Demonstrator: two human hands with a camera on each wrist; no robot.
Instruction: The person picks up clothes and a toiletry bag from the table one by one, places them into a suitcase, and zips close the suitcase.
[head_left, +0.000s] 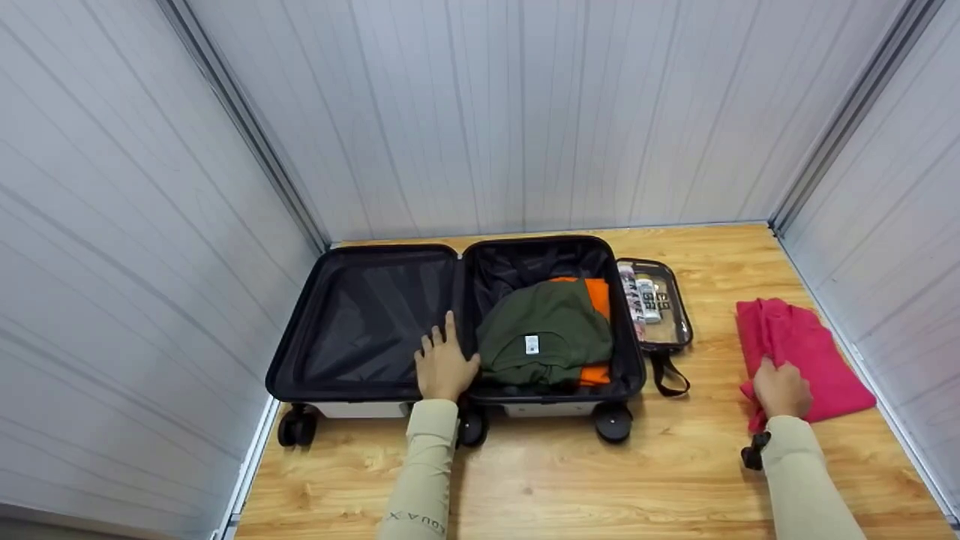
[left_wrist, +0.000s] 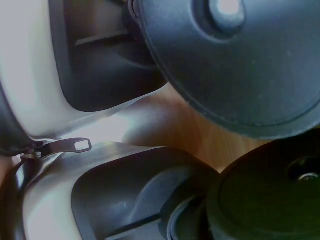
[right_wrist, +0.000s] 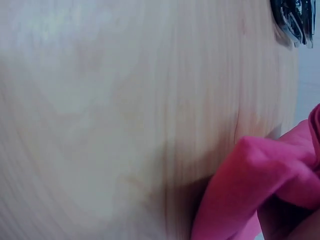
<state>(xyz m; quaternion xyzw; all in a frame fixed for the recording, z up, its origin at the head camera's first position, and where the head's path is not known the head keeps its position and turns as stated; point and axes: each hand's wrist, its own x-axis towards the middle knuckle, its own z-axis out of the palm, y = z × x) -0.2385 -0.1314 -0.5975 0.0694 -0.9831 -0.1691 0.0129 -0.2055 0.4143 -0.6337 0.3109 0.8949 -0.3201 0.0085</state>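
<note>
While the right hand's grip [head_left: 782, 388] pinches the pink cloth [head_left: 821, 367] near the right wall [head_left: 900, 292], the left hand [head_left: 445, 367], fingers outstretched, lies over the middle of the open suitcase [head_left: 360, 322]; wood floor [head_left: 570, 480] separates cloth from pouch [head_left: 657, 304].

From here I count two hands [head_left: 445, 367] [head_left: 782, 388], one suitcase [head_left: 360, 322], one green shirt [head_left: 551, 322] and one orange cloth [head_left: 598, 294] inside, one pouch [head_left: 666, 347] by its right edge and one pink cloth [head_left: 817, 367] near the floor's [head_left: 570, 487] right edge.
</note>
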